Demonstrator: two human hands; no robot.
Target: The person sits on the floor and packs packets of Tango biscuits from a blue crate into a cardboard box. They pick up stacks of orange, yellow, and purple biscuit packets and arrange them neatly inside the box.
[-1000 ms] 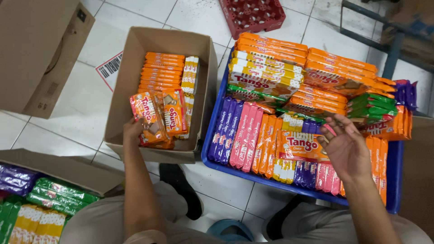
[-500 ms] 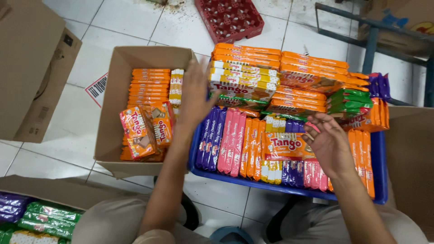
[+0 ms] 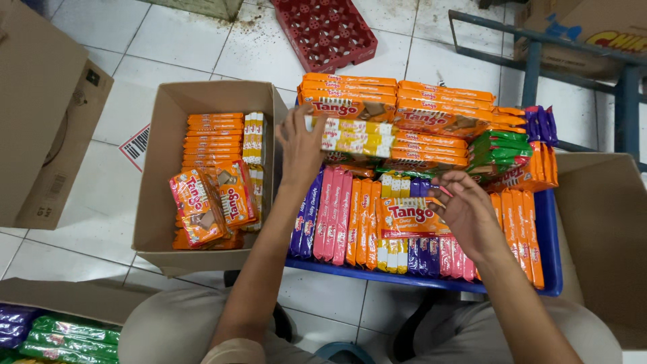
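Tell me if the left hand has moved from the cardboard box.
Yes. The left hand went right, out of the box, onto the yellow packs in the blue tray.

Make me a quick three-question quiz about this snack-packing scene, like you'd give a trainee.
1. True or false: the left hand touches the yellow-and-white packets in the blue tray.
2. Which hand rests nearest the flat orange packet?
A. left
B. right
3. Fill in: the open cardboard box beside the tray holds mostly ___ packets.

Key: 1 true; 2 B; 3 orange.
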